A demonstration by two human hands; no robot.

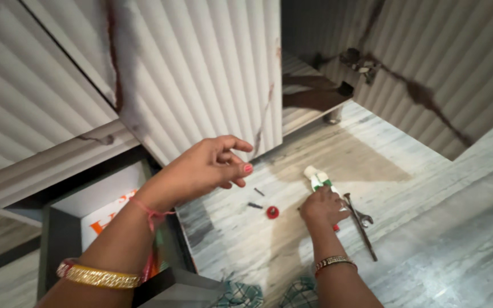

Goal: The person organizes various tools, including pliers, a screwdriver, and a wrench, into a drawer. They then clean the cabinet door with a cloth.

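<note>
Your right hand (322, 206) is down on the pale marble floor (429, 228), at about 5 o'clock from the middle of the view. It is closed around a tool with a white and green handle (316, 178); the handle end comes out of your fist toward 12 o'clock. A small red part shows under the hand, but I cannot tell what it belongs to. Just beside this hand, at 3 o'clock from it, a thin metal rod (360, 227) and a small spanner (363, 217) lie on the floor, touching each other.

Your left hand (209, 166) is raised in the air at 9 o'clock from the tool, well apart from it. Its fingers are loosely curled and it holds nothing. Between your two hands, on the floor, lie a red round cap (273, 213) and two small dark screws (255, 205).

Behind the left hand stands a ribbed white cabinet door (201, 68). Below your left wrist there is an open grey drawer (64, 228).
</note>
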